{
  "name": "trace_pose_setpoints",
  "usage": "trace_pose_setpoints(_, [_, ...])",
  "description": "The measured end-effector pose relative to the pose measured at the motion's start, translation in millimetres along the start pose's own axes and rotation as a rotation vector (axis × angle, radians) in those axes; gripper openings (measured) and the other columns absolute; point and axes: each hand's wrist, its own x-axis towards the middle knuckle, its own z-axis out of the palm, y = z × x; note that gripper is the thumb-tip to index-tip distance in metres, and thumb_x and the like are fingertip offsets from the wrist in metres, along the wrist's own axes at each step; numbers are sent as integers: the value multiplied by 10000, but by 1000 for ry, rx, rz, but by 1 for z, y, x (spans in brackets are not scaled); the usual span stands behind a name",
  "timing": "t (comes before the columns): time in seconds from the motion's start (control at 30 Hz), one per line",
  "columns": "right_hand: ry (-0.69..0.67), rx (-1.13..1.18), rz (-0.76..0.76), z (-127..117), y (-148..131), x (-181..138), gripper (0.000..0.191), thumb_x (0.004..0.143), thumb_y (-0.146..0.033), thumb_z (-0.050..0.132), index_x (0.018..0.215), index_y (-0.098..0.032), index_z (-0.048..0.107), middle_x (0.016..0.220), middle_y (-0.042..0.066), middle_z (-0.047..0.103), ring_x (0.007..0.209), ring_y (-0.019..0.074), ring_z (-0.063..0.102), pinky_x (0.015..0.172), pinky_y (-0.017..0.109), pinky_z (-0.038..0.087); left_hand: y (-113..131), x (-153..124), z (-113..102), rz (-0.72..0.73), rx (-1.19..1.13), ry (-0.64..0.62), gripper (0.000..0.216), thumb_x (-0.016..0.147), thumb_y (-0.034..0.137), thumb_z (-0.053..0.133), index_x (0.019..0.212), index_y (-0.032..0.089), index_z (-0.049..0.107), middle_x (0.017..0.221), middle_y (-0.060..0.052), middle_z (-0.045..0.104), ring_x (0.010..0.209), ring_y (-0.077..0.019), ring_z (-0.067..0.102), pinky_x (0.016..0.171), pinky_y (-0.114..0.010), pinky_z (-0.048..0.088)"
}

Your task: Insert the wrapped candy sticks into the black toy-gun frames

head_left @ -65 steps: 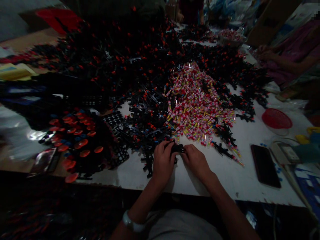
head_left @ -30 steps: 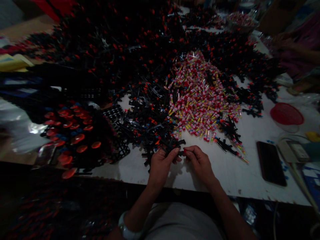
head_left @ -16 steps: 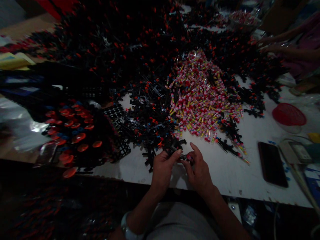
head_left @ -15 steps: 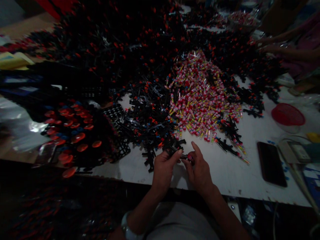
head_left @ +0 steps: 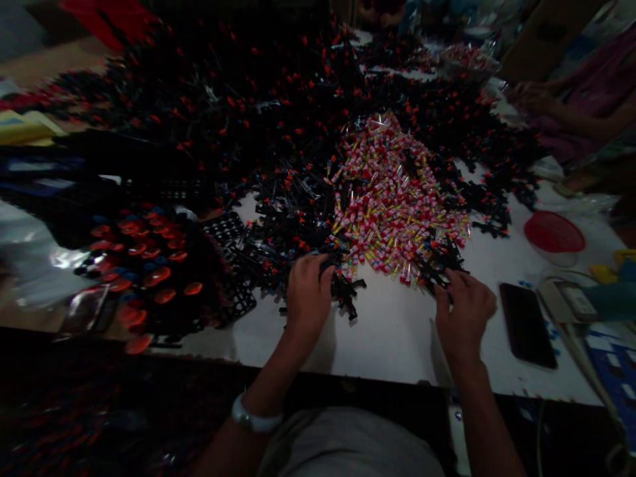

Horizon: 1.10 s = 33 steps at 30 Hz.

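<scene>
My left hand (head_left: 308, 295) reaches over the near edge of a pile of black toy guns (head_left: 283, 228), thumb apart from the fingers. Its fingertips touch the pile, and no firm grip shows. One black toy gun (head_left: 350, 291) lies just right of its thumb. My right hand (head_left: 464, 311) is farther right, thumb and forefinger closed at the end of a toy gun (head_left: 433, 275) in a small dark group. A spot of pink shows between those fingers. Beyond both hands spreads a heap of small pink candy-filled tubes (head_left: 392, 199).
A black phone (head_left: 527, 324) and a red mesh basket (head_left: 554, 232) are at the right. Left stand orange-tipped pieces (head_left: 149, 248) beside a black plastic crate (head_left: 243, 301). A co-worker's hands (head_left: 534, 99) are at the far right. The table's front edge (head_left: 377, 379) runs before me.
My hands have parted from the toy gun they held together. My left hand moved left and forward onto the black pile; my right moved right to the small group. The view shifted slightly.
</scene>
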Motion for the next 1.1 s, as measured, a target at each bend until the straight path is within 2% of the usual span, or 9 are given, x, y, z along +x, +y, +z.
trace_pose_setpoints(0.1, [-132, 96, -135, 25, -19, 12, 290, 892, -152, 438, 1116, -197, 617, 1077, 103, 598, 1010, 228, 481, 876, 388, 378, -7, 20, 5, 29, 382, -52, 295, 797, 242, 603, 1066, 121, 603, 1089, -157, 554, 1074, -289, 499, 929, -435, 421])
trace_pose_setpoints(0.2, [-284, 130, -185, 53, -40, 20, 288, 874, -112, 439, 1072, -183, 636, 1021, 101, 596, 960, 223, 472, 837, 364, 384, -6, 24, 9, 76, 507, -112, 253, 759, 214, 649, 996, 137, 603, 1064, -137, 555, 1043, -286, 501, 897, -421, 425])
trace_pose_setpoints(0.37, [-338, 250, -192, 67, -49, 26, 170, 861, -171, 513, 965, -195, 646, 972, 85, 586, 950, 227, 471, 857, 389, 376, -7, 23, 9, 72, 498, -117, 303, 757, 240, 656, 1030, 133, 580, 1059, -140, 553, 1034, -291, 510, 902, -409, 413])
trace_pose_setpoints(0.47, [-318, 415, -204, 64, -60, 28, 206, 885, -185, 466, 1059, -180, 576, 1058, 101, 577, 1012, 225, 486, 897, 405, 389, -11, 21, 10, 75, 455, -125, 313, 766, 246, 645, 1054, 142, 577, 1054, -137, 560, 1027, -291, 521, 890, -410, 419])
trace_pose_setpoints(0.6, [-287, 577, -62, 71, -89, 35, 224, 897, -211, 413, 1101, -157, 491, 1021, 115, 566, 958, 211, 522, 859, 374, 436, -14, 16, 8, 94, 387, -111, 336, 780, 245, 625, 1095, 143, 569, 1041, -124, 575, 1015, -278, 528, 889, -395, 422])
trace_pose_setpoints(0.8, [-301, 622, -91, 84, -99, 47, 165, 880, -230, 474, 1009, -170, 556, 998, 98, 567, 979, 220, 497, 891, 387, 411, -15, 22, -3, -43, 415, -166, 359, 704, 289, 703, 1000, 121, 586, 1042, -148, 576, 1049, -329, 500, 913, -448, 396])
trace_pose_setpoints(0.93, [-312, 576, -137, 67, -92, 42, 139, 890, -241, 495, 926, -199, 622, 1019, 83, 594, 1044, 233, 482, 942, 422, 361, -16, 27, -7, -185, 51, -79, 343, 665, 217, 718, 955, 171, 541, 943, -68, 608, 950, -246, 553, 880, -394, 415])
trace_pose_setpoints(1.0, [-334, 656, -120, 51, -95, 35, 164, 910, -250, 469, 973, -217, 617, 1012, 70, 608, 1029, 216, 503, 925, 397, 386, -12, 26, -8, -278, -286, 1, 361, 644, 251, 738, 929, 195, 524, 910, -26, 609, 885, -199, 571, 830, -344, 436])
trace_pose_setpoints(1.1, [-432, 791, -93, 31, -108, 22, 182, 907, -287, 488, 1043, -227, 595, 991, 57, 621, 951, 190, 539, 869, 349, 434, 0, 21, -11, -395, -828, 8, 391, 624, 338, 754, 909, 187, 533, 899, -8, 621, 831, -163, 591, 777, -300, 459])
